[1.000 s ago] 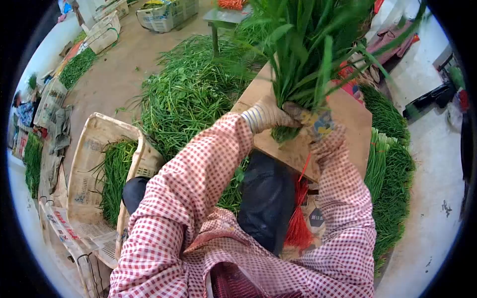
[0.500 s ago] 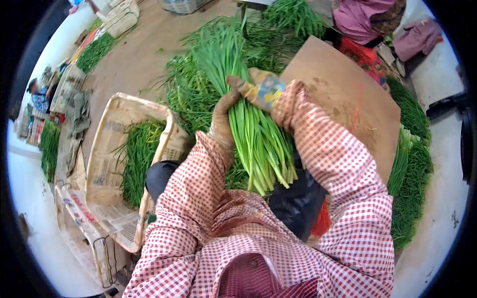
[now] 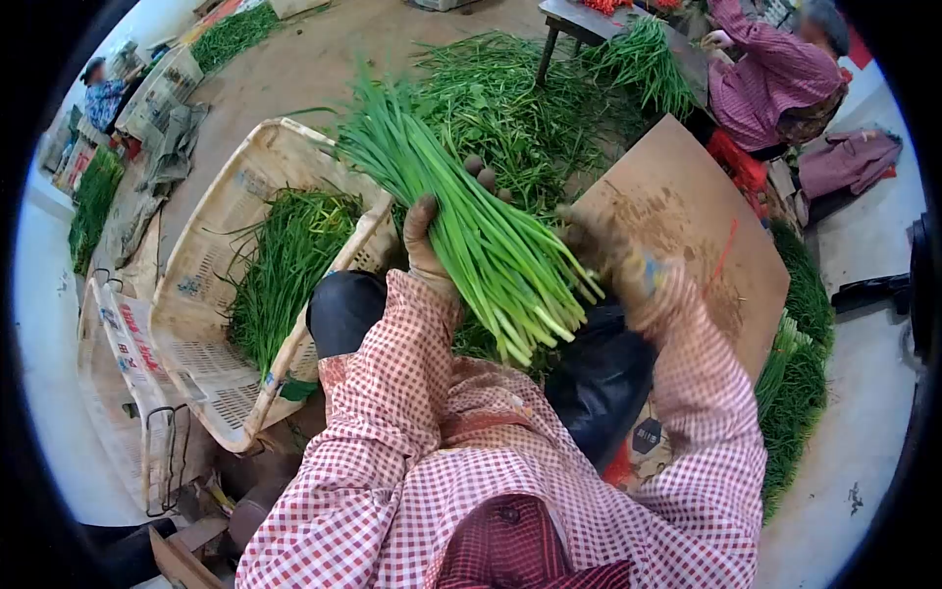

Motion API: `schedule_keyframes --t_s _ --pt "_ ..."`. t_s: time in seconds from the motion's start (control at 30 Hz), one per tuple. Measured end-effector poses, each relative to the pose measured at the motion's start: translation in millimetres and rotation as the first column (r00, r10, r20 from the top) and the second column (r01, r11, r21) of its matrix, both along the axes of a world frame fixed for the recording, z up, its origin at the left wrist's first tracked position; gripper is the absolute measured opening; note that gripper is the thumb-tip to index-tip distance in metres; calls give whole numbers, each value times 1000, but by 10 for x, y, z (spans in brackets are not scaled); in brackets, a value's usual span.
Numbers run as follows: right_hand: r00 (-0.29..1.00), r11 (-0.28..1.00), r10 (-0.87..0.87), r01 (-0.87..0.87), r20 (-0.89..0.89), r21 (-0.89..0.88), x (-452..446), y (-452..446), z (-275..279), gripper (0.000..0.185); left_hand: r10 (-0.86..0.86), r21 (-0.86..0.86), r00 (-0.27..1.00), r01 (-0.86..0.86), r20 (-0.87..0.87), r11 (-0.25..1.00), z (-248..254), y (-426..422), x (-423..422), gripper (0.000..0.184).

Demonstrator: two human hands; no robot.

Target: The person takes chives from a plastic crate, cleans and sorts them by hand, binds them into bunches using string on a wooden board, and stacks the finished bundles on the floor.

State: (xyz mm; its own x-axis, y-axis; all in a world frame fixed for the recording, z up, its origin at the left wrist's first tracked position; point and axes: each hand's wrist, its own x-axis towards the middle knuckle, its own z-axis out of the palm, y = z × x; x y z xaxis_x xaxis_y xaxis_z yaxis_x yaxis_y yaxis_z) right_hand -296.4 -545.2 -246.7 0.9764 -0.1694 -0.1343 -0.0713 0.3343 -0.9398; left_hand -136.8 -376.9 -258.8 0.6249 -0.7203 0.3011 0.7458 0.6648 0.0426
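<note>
Got a long, loose bundle of thin, flat green leaves with pale stem ends [image 3: 481, 236] up in the air over the lap, lying aslant across the left hand in a pale, brown-stained glove [image 3: 427, 257]. Points its leafy tips up toward the cream plastic crate with small holes in its sides [image 3: 186, 255], and its pale ends down toward the shiny black trouser leg [image 3: 603, 383]. Held in a curled left hand, part closed around the bundle, thumb on one side and dark fingertips poking out on the other. Cannot tell how hard the squeeze. Find the right hand in a brown glove with a yellow and blue patch [image 3: 628, 270] near the pale ends, too blurred to tell how far open, or whether touching a stem. Looks light, soft and floppy at the tips, and likely stiffer at the pale ends. May be a bit slippery (hard to tell if wet). Could bend, bruise or snap under a hard pinch, and could slide apart, with no tie to be seen. Best to hold around the thick part, nearer the pale ends, with a wide, gentle grip.
</note>
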Motion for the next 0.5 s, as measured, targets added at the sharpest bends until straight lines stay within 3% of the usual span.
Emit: schedule_keyframes --t_s 0.07,0.13,0.17,0.2,0.3,0.33,0.37,0.4,0.43,0.5 --pt "970 996 23 -42 242 73 -79 299 -312 53 -39 13 999 39 10 999 122 2 -85 69" --pt "982 988 -38 64 184 -139 -78 499 -315 44 -121 56 993 119 19 991 66 -56 -134 63" --pt "957 870 33 -170 290 464 -5 499 -389 37 -125 56 992 124 23 991 50 -60 -145 63" --pt "910 378 25 -392 414 839 53 531 -342 32 -127 50 991 125 42 991 43 -65 -152 61" --pt "960 430 4 -254 279 866 16 571 -49 31 -104 36 993 102 53 994 63 -44 -142 57" --pt "979 735 99 -192 177 650 -3 488 36 42 -94 52 995 92 35 994 77 -24 -134 55" --pt "978 737 106 -199 181 646 -61 420 144 42 -84 70 996 83 17 994 90 -3 -129 54" --pt "951 895 242 -296 192 334 -111 377 328 56 -76 65 997 75 23 995 90 11 -120 54" --pt "914 926 375 -376 155 -21 -124 327 469 70 -38 148 998 31 43 989 88 18 -103 54" --pt "982 899 162 -185 -93 -397 -152 501 673 91 83 318 991 -113 105 941 143 30 -96 50"
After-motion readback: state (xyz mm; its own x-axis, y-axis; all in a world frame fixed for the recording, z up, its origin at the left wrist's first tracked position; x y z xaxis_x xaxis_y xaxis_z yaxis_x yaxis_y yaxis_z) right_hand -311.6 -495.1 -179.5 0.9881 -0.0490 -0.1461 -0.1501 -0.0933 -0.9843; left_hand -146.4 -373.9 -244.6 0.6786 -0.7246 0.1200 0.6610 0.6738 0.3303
